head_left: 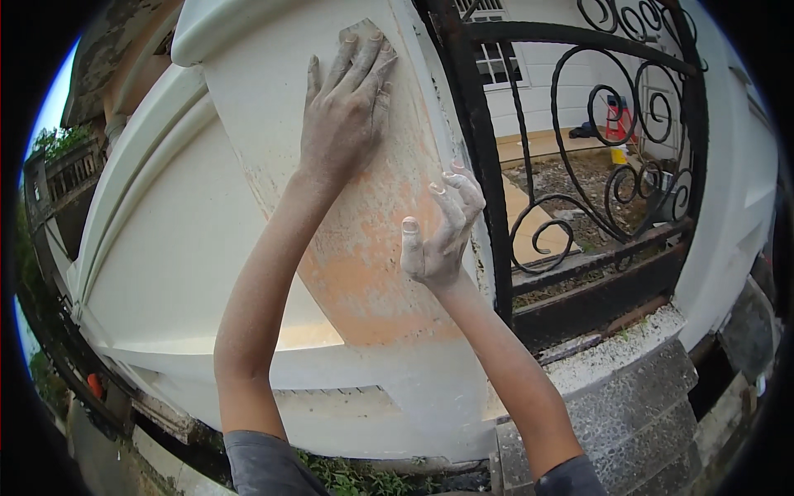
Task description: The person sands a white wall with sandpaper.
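The left hand is high on the pillar, its arm stretched up from the lower edge with a slight bend at the elbow. Its back faces the camera; the fingers point upward, slightly spread, the outermost standing apart from the rest. They hold a thin grey sheet flat to the pillar, so only its upper edge and a corner show past the fingertips.

The right hand is lower, near the pillar's right edge, and seems to hold nothing. Its fingers are loosely curled and parted, the thumb upright and apart from them; whether it touches the pillar I cannot tell. Pale dust coats both hands, thickest on the right, and the forearms too.

The pillar is whitish near the top and foot. Between, a patch shows peach-orange, mottled with grey and white scrapes and strongest low down.

To the left stands a cream wall with curved moulding; to the right, a black gate with scrollwork. Below are grey paving and green plants.
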The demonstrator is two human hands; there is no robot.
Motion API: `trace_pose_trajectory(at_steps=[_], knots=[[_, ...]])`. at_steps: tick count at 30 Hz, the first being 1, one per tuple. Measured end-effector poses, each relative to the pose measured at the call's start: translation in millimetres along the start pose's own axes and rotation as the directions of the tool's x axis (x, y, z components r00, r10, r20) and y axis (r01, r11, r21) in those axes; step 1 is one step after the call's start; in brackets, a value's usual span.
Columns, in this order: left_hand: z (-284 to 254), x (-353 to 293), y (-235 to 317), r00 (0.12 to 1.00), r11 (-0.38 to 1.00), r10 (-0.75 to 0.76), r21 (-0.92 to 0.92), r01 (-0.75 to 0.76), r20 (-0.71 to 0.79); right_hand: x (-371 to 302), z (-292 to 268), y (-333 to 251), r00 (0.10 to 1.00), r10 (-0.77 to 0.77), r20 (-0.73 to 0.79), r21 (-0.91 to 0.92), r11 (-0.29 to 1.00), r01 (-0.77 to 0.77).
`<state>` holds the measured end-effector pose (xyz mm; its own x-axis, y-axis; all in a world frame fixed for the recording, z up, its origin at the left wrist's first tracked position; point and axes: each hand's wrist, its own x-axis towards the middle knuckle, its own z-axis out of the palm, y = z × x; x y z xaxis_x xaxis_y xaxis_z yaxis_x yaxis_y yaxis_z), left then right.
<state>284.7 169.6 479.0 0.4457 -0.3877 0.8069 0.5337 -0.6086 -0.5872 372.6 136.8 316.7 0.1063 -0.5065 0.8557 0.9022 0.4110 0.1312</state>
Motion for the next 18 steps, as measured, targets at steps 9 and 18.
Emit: trace_pose_trajectory(at_steps=[9, 18], knots=[[2, -17, 15, 0.987, 0.989, 0.137, -0.058, -0.133, 0.085, 3, 1, 6, 0.998, -0.019, -0.058, -0.026, 1.0, 0.017], [6, -65, 46, 0.935, 0.915, 0.266, -0.366, -0.169, 0.233, 3, -5, 9, 1.0, -0.004, -0.026, -0.058, 0.998, 0.003]])
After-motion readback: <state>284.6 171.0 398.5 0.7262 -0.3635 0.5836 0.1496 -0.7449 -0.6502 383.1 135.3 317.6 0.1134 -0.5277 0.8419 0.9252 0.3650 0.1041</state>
